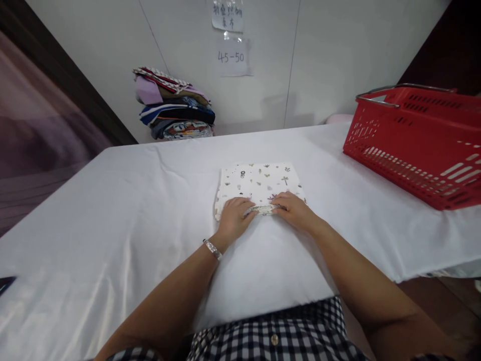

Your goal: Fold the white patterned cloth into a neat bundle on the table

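A small white garment (259,181) with little printed figures lies folded flat in the middle of the white-covered table (112,215). My left hand (235,216) grips its near edge on the left, fingers curled over the folded hem. My right hand (293,210) grips the same near edge on the right. Between the two hands the layered edge shows as a thin stack. A silver bracelet (212,248) sits on my left wrist.
A red plastic basket (417,145) with a metal handle stands at the right edge of the table. A pile of folded coloured clothes (175,105) rests at the back against the white wall. Paper notes (230,55) hang on the wall above.
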